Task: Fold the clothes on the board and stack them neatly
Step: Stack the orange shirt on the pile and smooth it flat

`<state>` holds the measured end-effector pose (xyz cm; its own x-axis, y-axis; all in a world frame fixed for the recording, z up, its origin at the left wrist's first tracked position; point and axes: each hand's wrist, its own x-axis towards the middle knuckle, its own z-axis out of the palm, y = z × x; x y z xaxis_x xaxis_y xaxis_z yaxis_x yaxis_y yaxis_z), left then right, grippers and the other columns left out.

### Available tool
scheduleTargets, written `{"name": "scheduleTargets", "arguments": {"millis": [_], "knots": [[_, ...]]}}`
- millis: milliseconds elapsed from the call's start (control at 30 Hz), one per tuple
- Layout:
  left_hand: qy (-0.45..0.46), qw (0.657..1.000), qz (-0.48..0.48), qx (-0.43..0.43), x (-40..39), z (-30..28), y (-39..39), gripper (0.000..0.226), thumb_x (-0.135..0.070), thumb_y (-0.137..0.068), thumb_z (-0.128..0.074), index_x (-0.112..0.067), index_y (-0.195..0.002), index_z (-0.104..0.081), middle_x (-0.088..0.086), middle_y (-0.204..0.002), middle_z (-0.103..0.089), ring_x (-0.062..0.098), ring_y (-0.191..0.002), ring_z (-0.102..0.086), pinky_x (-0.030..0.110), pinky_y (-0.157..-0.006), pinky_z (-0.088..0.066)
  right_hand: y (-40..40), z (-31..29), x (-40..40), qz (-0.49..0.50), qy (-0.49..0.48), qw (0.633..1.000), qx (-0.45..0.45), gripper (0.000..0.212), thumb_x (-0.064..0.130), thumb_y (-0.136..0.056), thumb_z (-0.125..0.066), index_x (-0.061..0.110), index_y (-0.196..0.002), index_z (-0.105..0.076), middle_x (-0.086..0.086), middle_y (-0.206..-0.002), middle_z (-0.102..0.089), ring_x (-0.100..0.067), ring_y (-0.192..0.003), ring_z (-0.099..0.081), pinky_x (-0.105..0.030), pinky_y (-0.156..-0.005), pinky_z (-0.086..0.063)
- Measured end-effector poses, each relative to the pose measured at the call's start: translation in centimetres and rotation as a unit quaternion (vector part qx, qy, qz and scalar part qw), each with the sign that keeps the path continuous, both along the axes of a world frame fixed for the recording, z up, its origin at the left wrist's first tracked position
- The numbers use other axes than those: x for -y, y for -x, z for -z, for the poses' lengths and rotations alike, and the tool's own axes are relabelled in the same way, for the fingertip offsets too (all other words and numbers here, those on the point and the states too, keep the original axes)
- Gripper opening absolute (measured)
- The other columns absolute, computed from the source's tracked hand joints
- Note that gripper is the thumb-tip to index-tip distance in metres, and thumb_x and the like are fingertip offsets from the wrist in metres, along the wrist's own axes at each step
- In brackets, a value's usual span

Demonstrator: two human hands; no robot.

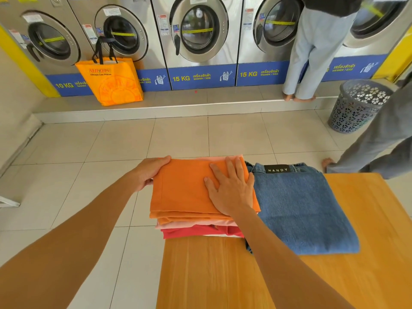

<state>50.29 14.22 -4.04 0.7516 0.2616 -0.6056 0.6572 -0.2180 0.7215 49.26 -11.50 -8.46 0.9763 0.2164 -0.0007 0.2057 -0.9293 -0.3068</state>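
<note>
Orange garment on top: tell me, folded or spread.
Folded: the orange garment is a neat rectangle with layered edges atop the stack.

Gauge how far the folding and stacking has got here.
Mostly done: folded jeans lie on the board beside a stack. In hand: left hand grips the orange top garment's edge, right hand presses it flat. No unfolded clothes visible; squaring remains.

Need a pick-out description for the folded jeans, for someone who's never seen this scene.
Start at the wooden board in the foreground, in front of the row of washing machines. Two folded piles sit at its far end; the folded jeans are the right-hand one, beside the stack of orange, pink and red clothes. They alone are blue denim, with a black "HANDY" label at the waistband.
</note>
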Motion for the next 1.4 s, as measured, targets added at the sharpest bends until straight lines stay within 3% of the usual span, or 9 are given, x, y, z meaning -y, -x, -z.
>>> {"name": "scheduleTargets", "arguments": {"millis": [133,300,467,600,700,800,933,1200,1400], "knots": [[-0.019,0.995,-0.087,0.052,0.3,0.7,0.4,0.038,-0.049,-0.094,-0.058,-0.021,-0.118,-0.064,0.004,-0.112,-0.068,0.019,-0.093,-0.064,0.031,-0.069,-0.05,0.0,0.2,0.1,0.004,-0.003,1.0,0.004,0.07,0.076,-0.089,-0.007,0.048,-0.152,-0.023,0.004,-0.167,-0.009,-0.021,-0.154,0.009,-0.061,-0.116,-0.012],[-0.077,0.977,-0.196,0.044,2.2,2.0,0.9,0.045,-0.049,-0.098,-0.047,-0.013,-0.121,-0.063,0.011,-0.114,-0.065,0.031,-0.101,-0.061,0.045,-0.09,-0.051,0.0,0.1,0.1,0.004,-0.006,1.0,0.006,0.07,0.077,-0.089,-0.007,0.049,-0.152,-0.023,0.004,-0.167,-0.01,-0.021,-0.153,0.009,-0.06,-0.116,-0.012],[-0.343,0.911,-0.173,0.148,4.9,1.5,2.0,0.025,-0.021,-0.099,-0.043,-0.014,-0.112,-0.063,0.009,-0.115,-0.065,0.03,-0.105,-0.058,0.047,-0.094,-0.048,0.0,0.1,0.0,0.009,-0.002,1.0,0.004,0.07,0.075,-0.09,-0.009,0.047,-0.152,-0.024,0.004,-0.167,-0.011,-0.021,-0.154,0.008,-0.061,-0.116,-0.012],[-0.414,0.802,0.033,0.429,9.5,0.9,3.5,0.031,-0.023,-0.102,-0.039,-0.015,-0.123,-0.06,0.002,-0.132,-0.058,0.022,-0.131,-0.047,0.043,-0.114,-0.031,0.0,0.2,-0.1,0.012,-0.005,1.0,0.01,0.065,0.07,-0.093,-0.008,0.047,-0.151,-0.028,0.003,-0.167,-0.014,-0.022,-0.154,0.005,-0.062,-0.116,-0.013],[-0.463,0.785,0.238,0.337,12.3,3.0,5.0,0.052,-0.039,-0.105,-0.018,-0.02,-0.149,-0.038,-0.001,-0.159,-0.031,0.016,-0.151,-0.015,0.042,-0.123,-0.012,0.0,0.4,0.2,0.01,-0.027,1.0,0.005,0.06,0.057,-0.098,-0.008,0.041,-0.153,-0.027,0.004,-0.167,-0.011,-0.019,-0.154,0.007,-0.061,-0.118,-0.011],[-0.513,0.803,0.195,0.232,11.2,5.0,5.5,0.06,-0.048,-0.103,-0.011,-0.023,-0.158,-0.014,0.0,-0.165,-0.012,0.019,-0.153,-0.003,0.045,-0.123,-0.004,-0.1,0.6,0.2,0.013,-0.033,0.999,0.002,0.066,0.049,-0.099,-0.011,0.023,-0.16,-0.012,0.005,-0.168,-0.005,-0.016,-0.154,0.01,-0.058,-0.121,-0.008],[-0.477,0.858,0.111,0.158,10.6,5.2,5.1,0.067,-0.054,-0.1,-0.009,-0.019,-0.157,-0.011,0.002,-0.165,-0.014,0.022,-0.152,-0.007,0.05,-0.122,-0.005,-0.5,0.7,0.7,0.021,-0.067,0.997,-0.011,0.069,0.05,-0.101,-0.019,0.018,-0.16,-0.005,0.003,-0.168,0.002,-0.016,-0.154,0.011,-0.052,-0.124,-0.004],[-0.327,0.928,0.024,0.176,8.5,6.3,5.8,0.065,-0.052,-0.103,-0.013,-0.019,-0.158,-0.005,0.0,-0.165,-0.009,0.021,-0.152,-0.009,0.049,-0.121,-0.019,-1.2,0.5,2.0,0.079,-0.195,0.974,-0.081,0.063,0.045,-0.104,-0.026,0.025,-0.16,-0.005,0.01,-0.167,-0.003,-0.023,-0.152,-0.008,-0.052,-0.116,-0.026],[-0.269,0.947,-0.049,0.172,8.3,7.1,6.6,0.065,-0.055,-0.101,-0.011,-0.023,-0.157,-0.01,0.003,-0.16,-0.026,0.03,-0.141,-0.036,0.054,-0.11,-0.033,-1.5,0.7,1.7,0.08,-0.175,0.978,-0.083,0.063,0.05,-0.103,-0.022,0.026,-0.16,-0.005,0.009,-0.167,-0.005,-0.026,-0.149,-0.016,-0.054,-0.11,-0.034]]}}
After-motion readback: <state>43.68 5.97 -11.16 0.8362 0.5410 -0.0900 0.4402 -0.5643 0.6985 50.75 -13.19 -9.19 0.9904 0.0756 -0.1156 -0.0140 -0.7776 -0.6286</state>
